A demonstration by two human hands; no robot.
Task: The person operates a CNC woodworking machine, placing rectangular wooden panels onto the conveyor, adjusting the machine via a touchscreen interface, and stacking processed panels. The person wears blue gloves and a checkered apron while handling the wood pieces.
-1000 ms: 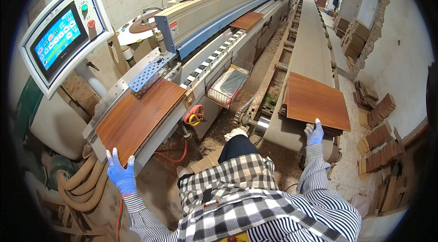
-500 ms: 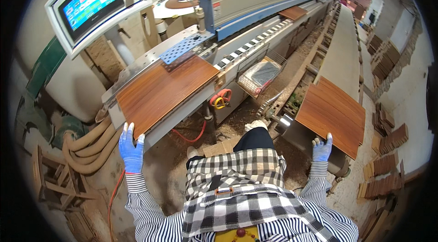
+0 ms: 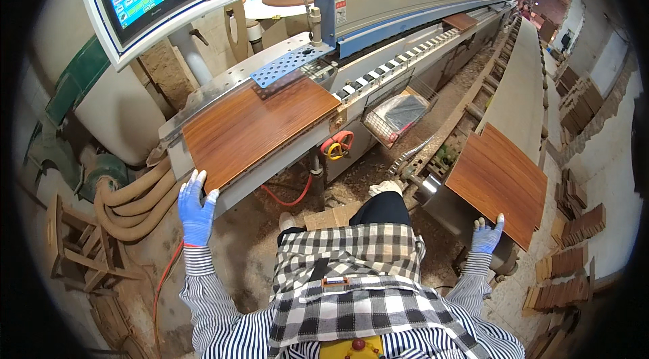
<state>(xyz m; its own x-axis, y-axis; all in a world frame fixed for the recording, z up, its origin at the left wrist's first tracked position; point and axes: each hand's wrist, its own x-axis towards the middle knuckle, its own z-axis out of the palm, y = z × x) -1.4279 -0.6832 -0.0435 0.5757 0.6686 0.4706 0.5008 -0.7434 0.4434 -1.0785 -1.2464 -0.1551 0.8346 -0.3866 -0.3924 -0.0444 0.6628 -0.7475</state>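
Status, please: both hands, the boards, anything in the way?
Left hand at near edge of left board. Right hand at near edge of right-side top board. Blue perforated plate over left board's far corner.

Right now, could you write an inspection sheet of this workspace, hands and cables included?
Surface: grey metal table, left; beige conveyor belt, right.
Job's things: rectangular brown wood-grain panel on the table; overlapping brown panels at the belt's near end.
Clutter: brown floor debris; rectangular wire basket between table and belt.
Hands: blue-gloved left hand touching the single panel's near edge; blue-gloved right hand at the overlapping panels.
Cables: thin red line below the table; second red line, lower left.
Surroundings: stacked brown boards, far right.
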